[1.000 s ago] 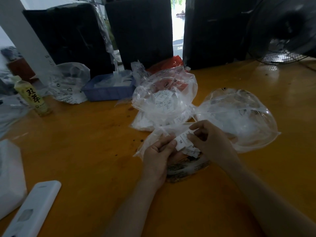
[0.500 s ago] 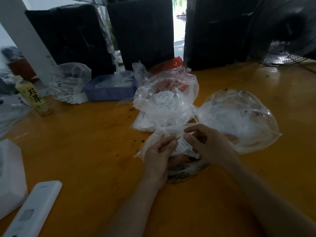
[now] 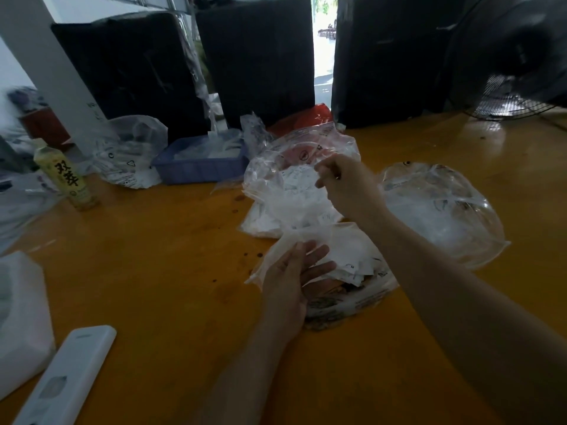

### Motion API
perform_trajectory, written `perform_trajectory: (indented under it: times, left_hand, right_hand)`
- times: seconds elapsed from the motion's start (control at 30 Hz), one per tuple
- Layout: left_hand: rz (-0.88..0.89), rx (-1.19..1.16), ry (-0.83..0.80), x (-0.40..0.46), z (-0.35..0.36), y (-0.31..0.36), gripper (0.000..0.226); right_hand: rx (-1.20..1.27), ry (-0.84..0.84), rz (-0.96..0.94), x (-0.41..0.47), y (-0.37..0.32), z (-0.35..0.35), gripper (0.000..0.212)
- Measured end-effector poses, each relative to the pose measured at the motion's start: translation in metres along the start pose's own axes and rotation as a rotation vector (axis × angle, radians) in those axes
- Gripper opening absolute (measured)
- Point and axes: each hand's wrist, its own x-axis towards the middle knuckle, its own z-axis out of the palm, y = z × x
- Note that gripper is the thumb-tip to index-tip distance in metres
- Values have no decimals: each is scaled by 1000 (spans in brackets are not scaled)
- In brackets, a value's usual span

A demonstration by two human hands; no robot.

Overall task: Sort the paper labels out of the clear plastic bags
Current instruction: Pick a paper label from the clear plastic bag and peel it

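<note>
Left of the nearest clear bag (image 3: 331, 271), at the table's (image 3: 153, 286) near edge, lie a white foam block (image 3: 18, 317) and a white remote (image 3: 66, 378); farther back on that side stand a yellow drink bottle (image 3: 66, 179), a crumpled printed bag (image 3: 129, 151) and a blue tray (image 3: 199, 164) with white material in it, possibly sorted items, though this cannot be confirmed. Left hand (image 3: 291, 274) rests at the nearest bag's open left edge, fingers straight and spread, gripping nothing; judged to be steadying the mouth so it does not slide or close. Paper labels (image 3: 352, 271) show as a white heap inside this bag, some with printed marks. Directly behind it sits a second clear bag (image 3: 291, 191), also holding labels. Right hand (image 3: 343, 182) is raised over that second bag, fingertips pinched together; whether a label is between them cannot be told, as the tips are blurred. Likely a label is being carried to, or dropped into, the rear bag. Right of the nearest bag lies a third, puffed clear bag (image 3: 441, 210). A fan (image 3: 515, 72) stands at far right.
</note>
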Motion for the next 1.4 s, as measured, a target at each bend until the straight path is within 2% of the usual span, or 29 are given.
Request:
perform_trajectory:
  times: [0.1,0.23,0.4,0.47,0.57,0.63,0.7,0.73,0.83,0.9,1.0,1.07,1.2,1.4]
  left_hand:
    - [-18,0,9,2,0,0,32]
    - [-35,28,12,4,0,0,35]
    - [-42,33,20,4,0,-1,36]
    - [-47,39,22,4,0,-1,36]
    - [-46,30,18,4,1,-1,37]
    - [-43,20,12,5,0,0,37]
    - [-42,22,10,4,0,-1,37]
    - [-38,27,5,5,-1,-1,38]
    - [-33,60,-13,4,-2,-1,38]
    - [-36,70,-11,4,-2,-2,38]
    - [-41,49,-5,4,-2,-1,38]
    - [-39,27,-1,4,-3,-1,37]
    - [-39,13,1,5,-3,-2,37]
    - [-38,5,2,5,-4,-1,37]
  right_hand:
    - [-225,-164,9,0,-2,12,34]
    - [-468,-209,-32,-8,2,23,34]
    - [-623,-474,-80,-1,-4,21,52]
    - [-625,-524,-104,0,-5,17,62]
    - [-389,-381,-50,-9,-6,5,67]
    - [-259,-172,-63,-20,-3,-8,45]
    - [-297,-24,-91,-33,6,-26,24]
    - [-374,11,-76,-38,14,-37,25]
    - [-684,-40,144,-49,45,-65,34]
    - [-808,-121,276,-55,62,-72,24]
    - [-818,-242,295,-61,83,-66,45]
    - [-805,-296,303,-63,90,-60,48]
    - [-809,-194,256,-63,99,-58,26]
    - [-740,-83,314,-65,97,-66,25]
